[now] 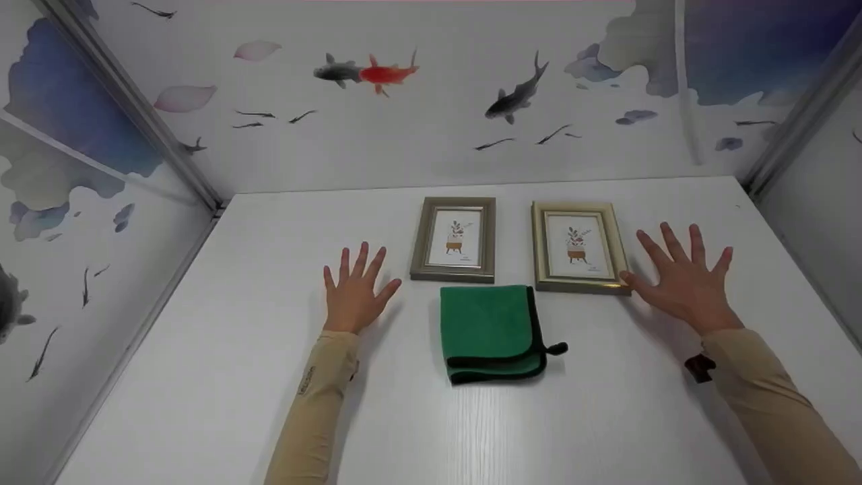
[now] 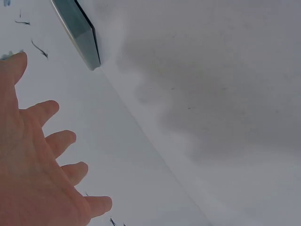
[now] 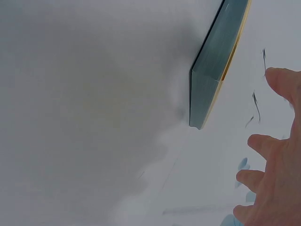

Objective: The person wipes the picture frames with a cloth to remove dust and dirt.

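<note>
Two picture frames lie face up on the white table, each holding a print of a potted plant. The left frame (image 1: 420, 246) is dull bronze, the right frame (image 1: 541, 256) brighter gold. A folded green cloth (image 1: 486, 322) with black edging and a small black loop lies in front of them. My left hand (image 1: 355, 296), fingers spread, is left of the bronze frame and holds nothing. My right hand (image 1: 690, 286) is spread too, its thumb overlapping the gold frame's lower right corner in the head view. In the right wrist view, the gold frame's side (image 3: 211, 70) shows apart from the fingers.
The white table (image 1: 222, 323) ends at a back wall (image 1: 431, 141) printed with fish and petals. Side walls (image 1: 40, 222) stand at left and right, with metal posts (image 1: 128, 101) in the corners. Tan sleeves (image 1: 316, 397) cover both forearms.
</note>
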Demonstrator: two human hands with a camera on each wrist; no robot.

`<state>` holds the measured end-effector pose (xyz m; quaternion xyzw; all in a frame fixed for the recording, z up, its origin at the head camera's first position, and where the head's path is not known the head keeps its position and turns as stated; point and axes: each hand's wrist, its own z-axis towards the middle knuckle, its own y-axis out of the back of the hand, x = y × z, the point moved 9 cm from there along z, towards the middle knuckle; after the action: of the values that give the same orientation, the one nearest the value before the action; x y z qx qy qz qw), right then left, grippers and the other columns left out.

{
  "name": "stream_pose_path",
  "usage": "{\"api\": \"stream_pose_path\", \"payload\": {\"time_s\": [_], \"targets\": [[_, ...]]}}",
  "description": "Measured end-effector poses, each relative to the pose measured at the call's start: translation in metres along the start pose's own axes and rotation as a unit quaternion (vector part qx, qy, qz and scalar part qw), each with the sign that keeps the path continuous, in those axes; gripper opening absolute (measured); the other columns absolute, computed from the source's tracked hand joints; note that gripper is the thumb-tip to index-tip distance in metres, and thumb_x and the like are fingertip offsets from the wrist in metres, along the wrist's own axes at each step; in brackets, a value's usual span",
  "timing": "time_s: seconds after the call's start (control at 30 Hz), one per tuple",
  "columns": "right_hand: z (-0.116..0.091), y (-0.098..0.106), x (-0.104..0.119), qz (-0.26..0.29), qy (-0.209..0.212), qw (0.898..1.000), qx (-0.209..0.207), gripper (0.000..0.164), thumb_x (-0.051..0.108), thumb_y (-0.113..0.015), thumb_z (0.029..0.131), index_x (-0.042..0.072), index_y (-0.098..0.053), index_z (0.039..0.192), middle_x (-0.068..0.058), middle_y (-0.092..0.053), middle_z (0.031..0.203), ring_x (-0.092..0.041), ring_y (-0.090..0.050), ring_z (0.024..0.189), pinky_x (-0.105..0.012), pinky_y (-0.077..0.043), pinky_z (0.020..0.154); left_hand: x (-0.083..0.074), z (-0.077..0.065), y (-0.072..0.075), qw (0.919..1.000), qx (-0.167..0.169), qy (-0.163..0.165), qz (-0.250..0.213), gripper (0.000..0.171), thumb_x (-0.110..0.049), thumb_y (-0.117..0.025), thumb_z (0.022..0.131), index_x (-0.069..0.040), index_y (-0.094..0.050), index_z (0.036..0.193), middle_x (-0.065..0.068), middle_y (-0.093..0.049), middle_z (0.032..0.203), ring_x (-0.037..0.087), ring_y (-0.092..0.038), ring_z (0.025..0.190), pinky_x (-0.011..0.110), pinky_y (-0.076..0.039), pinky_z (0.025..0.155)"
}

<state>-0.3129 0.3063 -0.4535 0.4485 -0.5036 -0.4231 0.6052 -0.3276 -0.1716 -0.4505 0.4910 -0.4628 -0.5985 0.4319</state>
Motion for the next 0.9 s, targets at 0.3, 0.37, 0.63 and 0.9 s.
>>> {"api": "stream_pose_path", "payload": {"time_s": [0.3,0.37,0.63,0.9], "targets": [[-0.003,0.0,0.001,-0.004,-0.003,1.0,0.0,0.082,0.064,-0.043,0.093,0.013,-0.021,0.154,-0.024,-0.008,0.157,-0.047,0.015,0.14,-0.072,0.019,0.095,0.0,-0.001,-0.002,0.9999,0.013,0.01,0.001,0.068,-0.058,-0.042,0.097,-0.024,-0.027,0.154,0.008,-0.014,0.16,0.035,-0.002,0.145,0.063,0.0,0.109],[-0.004,0.0,0.004,-0.006,-0.001,1.0,-0.002,0.082,0.064,-0.043,0.092,0.013,-0.022,0.154,-0.024,-0.009,0.157,-0.046,0.015,0.14,-0.072,0.02,0.095,-0.003,0.0,-0.003,0.9998,0.014,0.01,0.002,0.069,-0.059,-0.042,0.096,-0.024,-0.027,0.154,0.008,-0.014,0.16,0.035,-0.002,0.145,0.063,0.0,0.109],[-0.011,-0.004,0.06,-0.023,0.083,0.996,-0.019,0.081,0.064,-0.048,0.091,0.018,-0.026,0.153,-0.019,-0.015,0.158,-0.041,0.008,0.143,-0.069,0.012,0.102,-0.025,0.01,-0.005,0.9997,0.022,-0.01,-0.005,0.067,-0.055,-0.045,0.097,-0.022,-0.03,0.153,0.009,-0.017,0.159,0.035,-0.007,0.145,0.063,-0.004,0.109],[-0.042,-0.009,0.179,0.014,0.273,0.961,0.032,0.07,0.051,-0.06,0.091,0.015,-0.041,0.148,-0.018,-0.035,0.15,-0.041,-0.018,0.141,-0.062,-0.016,0.108,-0.057,0.026,-0.02,0.993,0.106,-0.038,-0.037,0.063,-0.04,-0.055,0.098,-0.014,-0.034,0.151,0.009,-0.014,0.16,0.033,-0.006,0.145,0.059,-0.008,0.112]]}}
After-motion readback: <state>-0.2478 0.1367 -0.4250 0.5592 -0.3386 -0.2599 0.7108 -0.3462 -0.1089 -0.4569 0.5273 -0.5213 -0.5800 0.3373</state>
